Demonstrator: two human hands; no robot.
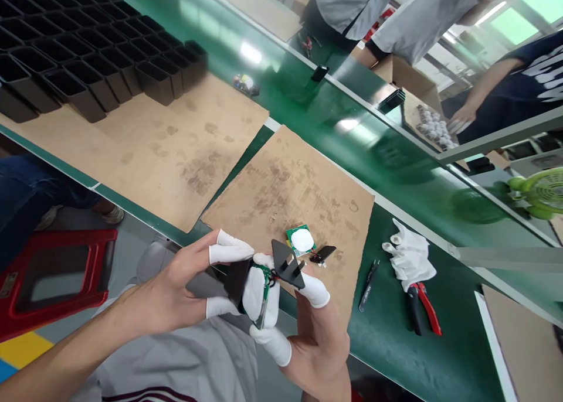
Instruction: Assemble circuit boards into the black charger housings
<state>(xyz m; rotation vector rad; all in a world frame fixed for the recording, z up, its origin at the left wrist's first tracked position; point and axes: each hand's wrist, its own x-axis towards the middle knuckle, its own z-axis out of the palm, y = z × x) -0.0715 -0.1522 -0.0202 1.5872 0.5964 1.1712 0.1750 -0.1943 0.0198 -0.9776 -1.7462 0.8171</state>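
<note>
White finger cots cover fingertips on both my hands. My left hand [189, 290] grips a black plastic housing [237, 283] from its sides. In my right hand [310, 331] is a green circuit board [265, 296] with a large white pad [254, 293], its edge at the housing's mouth; how far it sits inside is unclear. Wires join it to a black plug plate [285, 264] with metal prongs, which rests by my right fingers. Just beyond, a second circuit board [301, 239] with a white pad lies on cardboard, wired to another black plate [323, 254].
Cardboard sheets [264, 185] cover part of the green bench. Rows of black open housings [97, 44] stand at the back left. Tweezers [368, 286], a white glove [410, 254] and red-black pliers [423, 309] lie right. A red stool [112, 261] stands left. Co-workers are across the bench.
</note>
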